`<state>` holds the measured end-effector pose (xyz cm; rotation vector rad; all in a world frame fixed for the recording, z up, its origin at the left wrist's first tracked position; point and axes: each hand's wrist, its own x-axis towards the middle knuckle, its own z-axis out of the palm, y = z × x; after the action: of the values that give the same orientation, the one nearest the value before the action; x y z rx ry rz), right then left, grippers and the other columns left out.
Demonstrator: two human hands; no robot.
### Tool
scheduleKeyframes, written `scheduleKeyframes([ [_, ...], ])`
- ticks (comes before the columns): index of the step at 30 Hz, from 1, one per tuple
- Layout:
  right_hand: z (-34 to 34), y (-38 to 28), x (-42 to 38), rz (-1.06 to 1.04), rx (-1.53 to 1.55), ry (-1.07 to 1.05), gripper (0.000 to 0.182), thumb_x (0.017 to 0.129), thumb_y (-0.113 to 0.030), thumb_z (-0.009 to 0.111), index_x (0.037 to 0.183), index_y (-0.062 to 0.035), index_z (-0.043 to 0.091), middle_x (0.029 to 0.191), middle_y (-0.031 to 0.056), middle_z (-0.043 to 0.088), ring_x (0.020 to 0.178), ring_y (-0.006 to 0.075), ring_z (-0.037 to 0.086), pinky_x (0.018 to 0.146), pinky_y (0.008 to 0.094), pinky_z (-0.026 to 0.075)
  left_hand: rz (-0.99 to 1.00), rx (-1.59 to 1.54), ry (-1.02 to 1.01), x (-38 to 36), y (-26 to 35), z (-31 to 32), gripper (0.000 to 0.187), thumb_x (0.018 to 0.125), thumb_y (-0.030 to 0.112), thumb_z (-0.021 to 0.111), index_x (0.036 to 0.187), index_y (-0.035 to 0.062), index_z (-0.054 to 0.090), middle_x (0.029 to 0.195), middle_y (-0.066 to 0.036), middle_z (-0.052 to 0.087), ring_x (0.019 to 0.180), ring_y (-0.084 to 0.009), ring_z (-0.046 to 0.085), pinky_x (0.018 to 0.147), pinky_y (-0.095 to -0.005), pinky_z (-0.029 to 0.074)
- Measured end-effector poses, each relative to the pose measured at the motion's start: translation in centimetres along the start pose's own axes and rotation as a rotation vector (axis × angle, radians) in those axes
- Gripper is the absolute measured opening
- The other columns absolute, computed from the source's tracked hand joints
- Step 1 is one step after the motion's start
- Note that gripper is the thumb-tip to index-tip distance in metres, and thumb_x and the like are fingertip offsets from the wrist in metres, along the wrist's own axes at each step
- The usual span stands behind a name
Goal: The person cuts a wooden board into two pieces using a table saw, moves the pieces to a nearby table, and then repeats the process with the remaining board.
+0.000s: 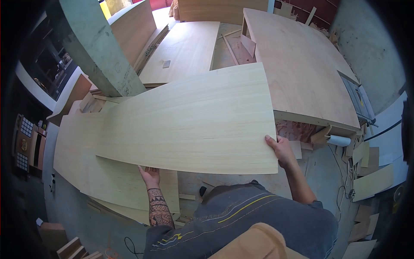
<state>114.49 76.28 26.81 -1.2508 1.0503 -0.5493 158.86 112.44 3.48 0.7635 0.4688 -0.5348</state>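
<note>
A large pale plywood sheet spans the middle of the view, held up in front of me. My right hand grips its right edge near the front corner, thumb on top and the fingers hidden beneath. My left hand is under the front edge, left of the middle, palm up with the thumb at the edge; most of its fingers are out of sight below the sheet. Under the sheet's left part lies a stack of similar plywood, low above the floor.
A wooden workbench stands at the right, with a table saw part beside it. A concrete pillar rises at the left. Another panel stack lies behind. Offcuts and cables lie along the right.
</note>
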Motion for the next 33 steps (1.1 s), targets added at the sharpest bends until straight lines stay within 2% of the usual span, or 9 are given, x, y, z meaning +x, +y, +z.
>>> scheduleKeyframes([
  [8, -26.3, 1.3, 0.9, 0.012, -0.131, 0.16, 0.041, 0.096, -0.032, 0.072, 0.107, 0.0076, 0.07, 0.092, 0.0089, 0.074, 0.075, 0.0118, 0.066, 0.069, 0.029, 0.053, 0.001, -0.081, -0.259, -9.2, -18.3, 7.1, 0.071, 0.098, 0.059, 0.054, 0.145, 0.0057, 0.048, 0.143, -0.015, 0.057, 0.131, -0.0339, 0.054, 0.109, -0.0519, 0.046],
  [15, -46.6, 3.0, 3.0, 0.241, -0.408, 0.289, 0.044, 0.097, -0.038, 0.069, 0.105, 0.0053, 0.073, 0.091, 0.0098, 0.075, 0.074, 0.0151, 0.069, 0.072, 0.034, 0.054, -0.413, -0.095, -0.244, -16.3, -34.7, 8.9, 0.054, 0.103, 0.042, 0.057, 0.143, 0.007, 0.05, 0.142, -0.014, 0.058, 0.128, -0.0346, 0.058, 0.109, -0.0521, 0.049],
  [16, -49.1, 4.2, 3.9, 0.269, -0.552, 0.355, 0.053, 0.099, -0.045, 0.06, 0.106, 0.0062, 0.073, 0.095, 0.0185, 0.075, 0.082, 0.0266, 0.073, 0.077, 0.0407, 0.055, -0.458, -0.066, -0.212, -17.0, -36.5, 8.7, 0.053, 0.102, 0.04, 0.059, 0.142, 0.0072, 0.05, 0.142, -0.014, 0.058, 0.128, -0.0347, 0.058, 0.111, -0.0524, 0.047],
  [24, -52.9, 7.4, 5.3, 0.248, -0.697, 0.777, 0.069, 0.103, -0.055, 0.041, 0.11, 0.0073, 0.069, 0.109, 0.0308, 0.069, 0.107, 0.0464, 0.065, 0.093, 0.0508, 0.049, -0.583, 0.179, -0.179, -18.5, -42.1, 7.9, 0.062, 0.095, 0.05, 0.067, 0.144, 0.0155, 0.051, 0.141, -0.012, 0.058, 0.132, -0.0332, 0.053, 0.112, -0.056, 0.043],
  [26, -51.4, 7.4, 5.0, 0.284, -0.732, 0.873, 0.067, 0.102, -0.056, 0.04, 0.107, 0.0026, 0.071, 0.112, 0.0279, 0.069, 0.108, 0.0468, 0.064, 0.093, 0.0525, 0.049, -0.828, 0.273, -0.767, -13.8, -41.1, 4.6, 0.071, 0.094, 0.063, 0.059, 0.146, 0.0174, 0.048, 0.143, -0.011, 0.057, 0.133, -0.0335, 0.052, 0.11, -0.0558, 0.044],
  [28, -50.8, 7.7, 4.8, 0.335, -0.726, 0.911, 0.065, 0.102, -0.058, 0.039, 0.108, -0.0011, 0.072, 0.114, 0.0257, 0.069, 0.108, 0.0462, 0.064, 0.092, 0.0528, 0.049, -0.438, 0.199, -0.106, -15.8, -40.7, 4.7, 0.081, 0.091, 0.074, 0.049, 0.15, 0.0186, 0.044, 0.147, -0.009, 0.054, 0.136, -0.033, 0.049, 0.112, -0.0558, 0.041],
  [30, -50.8, 6.9, 4.8, 0.368, -0.71, 0.956, 0.064, 0.102, -0.058, 0.04, 0.108, -0.003, 0.072, 0.114, 0.0246, 0.07, 0.107, 0.0457, 0.065, 0.092, 0.0525, 0.05, -0.443, 0.0, -0.13, -14.8, -37.8, 6.0, 0.082, 0.093, 0.075, 0.045, 0.152, 0.0189, 0.042, 0.151, -0.008, 0.051, 0.136, -0.0317, 0.049, 0.114, -0.0557, 0.039],
  [32, -50.6, 6.5, 4.7, 0.42, -0.683, 0.917, 0.063, 0.102, -0.059, 0.04, 0.108, -0.0057, 0.073, 0.112, 0.0232, 0.071, 0.106, 0.0445, 0.066, 0.091, 0.052, 0.051, -0.365, 0.314, -0.584, -6.8, -36.6, 1.2, 0.079, 0.093, 0.073, 0.047, 0.151, 0.0185, 0.042, 0.153, -0.008, 0.048, 0.136, -0.0313, 0.049, 0.116, -0.0545, 0.037],
  [33, -50.4, 6.8, 4.6, 0.442, -0.681, 0.933, 0.063, 0.102, -0.059, 0.04, 0.108, -0.0057, 0.073, 0.112, 0.0232, 0.071, 0.106, 0.0445, 0.066, 0.091, 0.052, 0.051, -0.339, 0.222, -0.278, -8.6, -35.5, 2.7, 0.079, 0.093, 0.073, 0.047, 0.151, 0.0184, 0.042, 0.153, -0.008, 0.048, 0.136, -0.0312, 0.049, 0.116, -0.0543, 0.037],
])
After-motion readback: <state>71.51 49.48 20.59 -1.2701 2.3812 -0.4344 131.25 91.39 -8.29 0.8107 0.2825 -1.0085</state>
